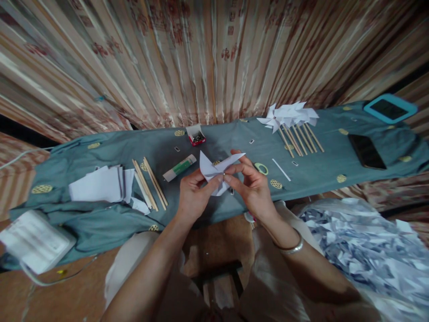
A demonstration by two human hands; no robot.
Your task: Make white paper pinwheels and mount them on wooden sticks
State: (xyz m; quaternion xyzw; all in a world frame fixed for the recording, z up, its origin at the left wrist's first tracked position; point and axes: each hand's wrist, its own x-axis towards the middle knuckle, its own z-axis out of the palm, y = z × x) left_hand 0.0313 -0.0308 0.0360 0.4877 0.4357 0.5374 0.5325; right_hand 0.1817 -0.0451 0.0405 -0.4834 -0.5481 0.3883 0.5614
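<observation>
A white paper pinwheel is held up over the middle of the table, its pointed blades spread. My left hand grips its left side, thumb near the centre. From the right, my right hand pinches at the centre, where a small shiny pin head shows between the two thumbs. I cannot tell which hand has the pin. Just beyond lies a small red and white box of dark pins. A green and white tube rests left of the pinwheel.
Wooden sticks and stacked white paper lie at left, near a white box-shaped device. Finished pinwheels on sticks, a tape roll, a phone and a blue-framed tablet are at right. A bag of folded paper stands lower right.
</observation>
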